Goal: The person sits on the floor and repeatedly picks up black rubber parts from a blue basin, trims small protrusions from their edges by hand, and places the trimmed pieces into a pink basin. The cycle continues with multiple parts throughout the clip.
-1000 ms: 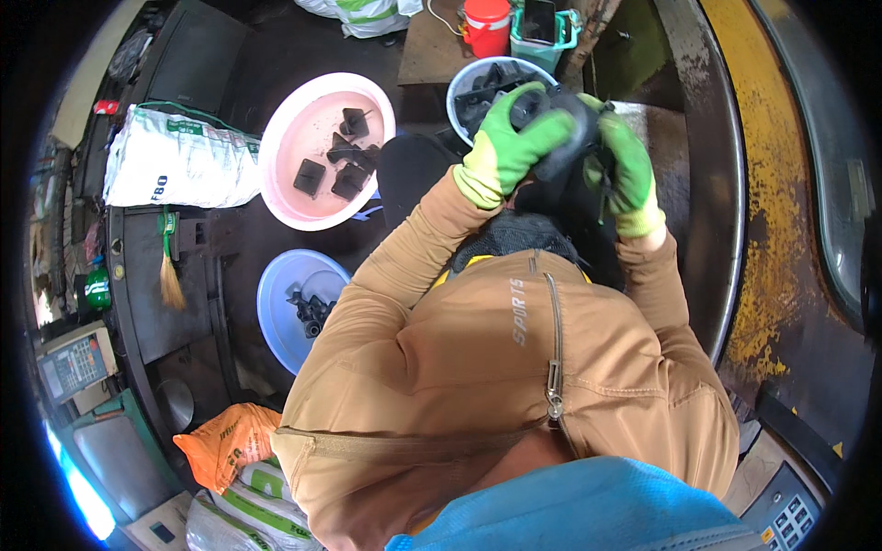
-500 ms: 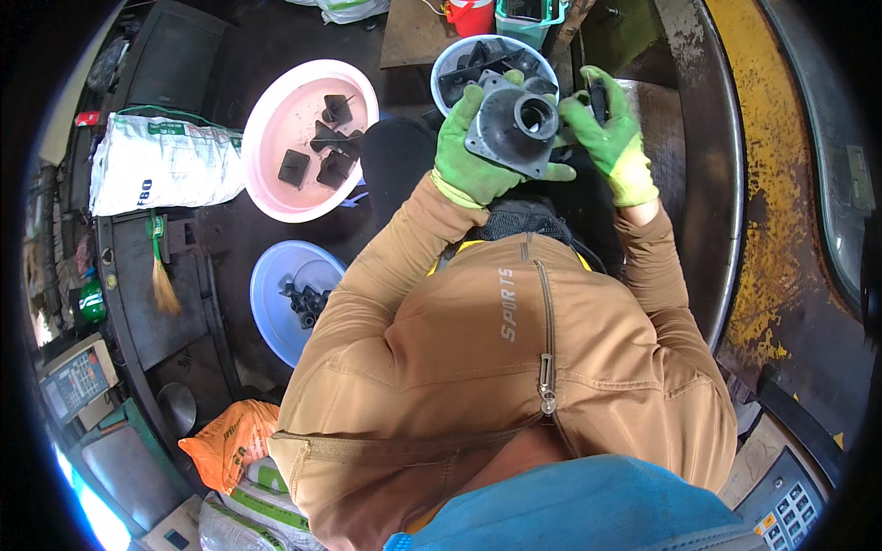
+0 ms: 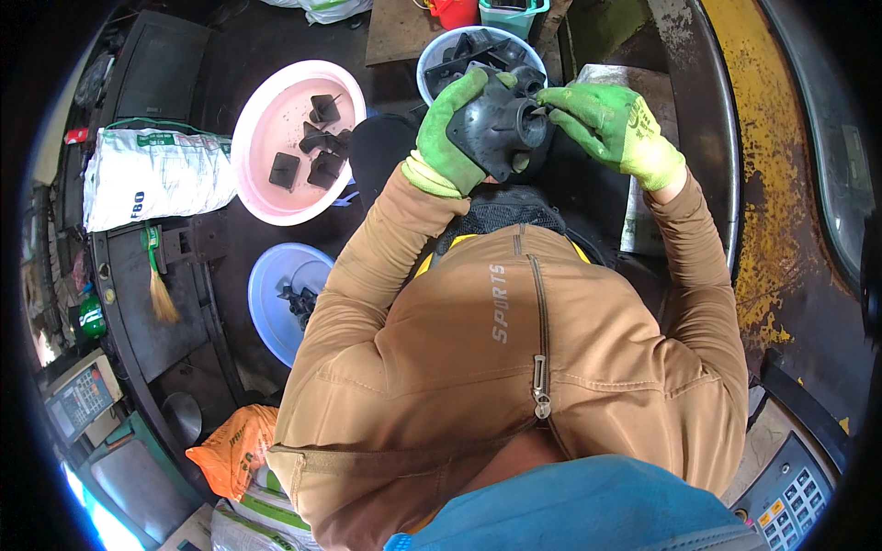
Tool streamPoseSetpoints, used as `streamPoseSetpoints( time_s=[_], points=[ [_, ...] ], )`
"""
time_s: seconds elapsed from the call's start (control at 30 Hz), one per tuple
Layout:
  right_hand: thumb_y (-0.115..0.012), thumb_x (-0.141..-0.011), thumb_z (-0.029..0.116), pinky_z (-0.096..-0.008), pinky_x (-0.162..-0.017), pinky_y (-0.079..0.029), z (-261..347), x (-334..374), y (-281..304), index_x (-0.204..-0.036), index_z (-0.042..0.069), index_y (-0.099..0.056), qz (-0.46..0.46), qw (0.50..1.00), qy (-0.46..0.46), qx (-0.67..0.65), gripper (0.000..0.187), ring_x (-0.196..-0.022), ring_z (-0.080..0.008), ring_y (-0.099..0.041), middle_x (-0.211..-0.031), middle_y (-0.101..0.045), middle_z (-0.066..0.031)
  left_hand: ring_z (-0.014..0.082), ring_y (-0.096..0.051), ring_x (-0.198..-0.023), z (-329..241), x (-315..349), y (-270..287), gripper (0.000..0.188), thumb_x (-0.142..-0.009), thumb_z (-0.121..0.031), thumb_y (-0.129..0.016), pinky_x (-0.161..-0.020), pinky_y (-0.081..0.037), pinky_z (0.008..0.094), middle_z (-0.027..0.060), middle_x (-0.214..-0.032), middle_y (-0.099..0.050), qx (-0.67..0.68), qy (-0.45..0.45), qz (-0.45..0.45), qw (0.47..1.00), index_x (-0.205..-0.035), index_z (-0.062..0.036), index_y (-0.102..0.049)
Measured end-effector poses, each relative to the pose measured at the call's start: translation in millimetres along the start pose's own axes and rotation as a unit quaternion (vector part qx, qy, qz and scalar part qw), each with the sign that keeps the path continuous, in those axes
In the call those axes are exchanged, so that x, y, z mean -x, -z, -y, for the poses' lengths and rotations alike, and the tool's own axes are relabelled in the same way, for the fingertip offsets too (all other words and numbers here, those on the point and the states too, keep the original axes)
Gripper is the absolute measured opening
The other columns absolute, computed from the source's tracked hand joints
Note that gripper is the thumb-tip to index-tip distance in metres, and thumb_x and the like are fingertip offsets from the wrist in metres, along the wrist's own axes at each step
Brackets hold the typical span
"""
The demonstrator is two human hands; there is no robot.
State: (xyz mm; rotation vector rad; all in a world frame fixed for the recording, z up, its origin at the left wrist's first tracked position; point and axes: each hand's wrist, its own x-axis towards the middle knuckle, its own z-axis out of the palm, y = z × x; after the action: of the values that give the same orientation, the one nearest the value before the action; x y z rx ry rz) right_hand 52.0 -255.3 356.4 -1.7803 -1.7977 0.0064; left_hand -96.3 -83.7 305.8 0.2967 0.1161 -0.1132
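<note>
My left hand (image 3: 447,140), in a green and yellow glove, grips a black moulded part (image 3: 491,129) over the tub in front of me. The part has a square flange with corner holes and a round hollow neck, which points to the right. At that neck's opening, my gloved right hand (image 3: 608,127) has thumb and fingers pinched together. A small thin thing shows at its fingertips, too little of it to name. Just beyond the held part stands a pale blue tub (image 3: 424,72) piled with black moulded parts (image 3: 473,46).
To the left is a pink basin (image 3: 255,110) with several dark square pieces, and below it a blue basin (image 3: 266,308) with small black pieces. A white sack (image 3: 152,179) lies further left. At the right runs a worn yellow machine frame (image 3: 749,211).
My right hand has come from beside the part to its neck opening, its fingers closing in. The held part has turned so that the neck faces right. The view has shifted slightly.
</note>
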Motion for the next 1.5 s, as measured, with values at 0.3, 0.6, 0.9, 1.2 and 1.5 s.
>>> streamPoseSetpoints(
  time_s=[0.3,0.6,0.9,1.2,1.5],
  points=[
    [-0.065,-0.085,0.006,-0.0376,-0.075,-0.058,1,15,-15,-0.111,-0.002,-0.066,-0.009,0.994,0.078,0.069,0.027,-0.093,-0.0302,-0.069,-0.114,-0.067,-0.015,0.0372,-0.057,-0.115,-6,-2,-2,0.049,-0.085,-0.025,-0.059,-0.1,-0.048,0.0505,0.021,-0.126,-0.057,-0.003,-0.121,0.047,0.992,-0.128,-0.0013,-0.052],
    [-0.063,-0.091,0.007,-0.0343,-0.082,-0.054,39,14,-35,-0.121,-0.006,-0.059,-0.046,0.956,-0.202,-0.209,0.033,-0.095,-0.0325,-0.068,-0.108,-0.068,-0.0218,0.0328,-0.058,-0.113,-5,3,-12,0.058,-0.077,-0.021,-0.063,-0.097,-0.051,0.0462,0.0162,-0.127,-0.056,-0.167,-0.276,0.024,0.946,-0.131,-0.0033,-0.05],
    [-0.052,-0.099,0.028,-0.0234,-0.059,-0.045,64,2,-27,-0.122,-0.005,-0.059,-0.01,0.798,-0.376,-0.47,0.041,-0.072,-0.0097,-0.057,-0.096,-0.067,-0.008,0.0236,-0.058,-0.102,-12,-9,0,0.062,-0.065,-0.007,-0.066,-0.089,-0.052,0.0361,0.0172,-0.132,-0.05,-0.379,-0.448,0.069,0.806,-0.125,-0.0035,-0.051],
    [-0.052,-0.1,0.036,-0.0226,-0.053,-0.034,60,1,-11,-0.113,0.003,-0.062,0.067,0.459,-0.402,-0.789,0.036,-0.057,-0.0055,-0.038,-0.064,-0.042,0.0064,0.0284,-0.053,-0.113,-30,-7,11,0.064,-0.067,-0.012,-0.074,-0.097,-0.048,0.0423,0.0192,-0.14,-0.039,-0.547,-0.543,0.135,0.623,-0.125,-0.0086,-0.048],
    [-0.058,-0.088,0.011,-0.0238,-0.066,-0.051,31,-21,-18,-0.12,0.004,-0.065,-0.024,0.779,-0.275,-0.563,0.033,-0.072,-0.0124,-0.066,-0.089,-0.068,-0.0051,0.0382,-0.03,-0.14,-10,-4,-2,0.109,-0.064,-0.01,-0.064,-0.111,-0.035,0.0531,0.0249,-0.154,-0.012,-0.68,-0.552,0.129,0.465,-0.156,-0.0114,-0.004]
  ],
)
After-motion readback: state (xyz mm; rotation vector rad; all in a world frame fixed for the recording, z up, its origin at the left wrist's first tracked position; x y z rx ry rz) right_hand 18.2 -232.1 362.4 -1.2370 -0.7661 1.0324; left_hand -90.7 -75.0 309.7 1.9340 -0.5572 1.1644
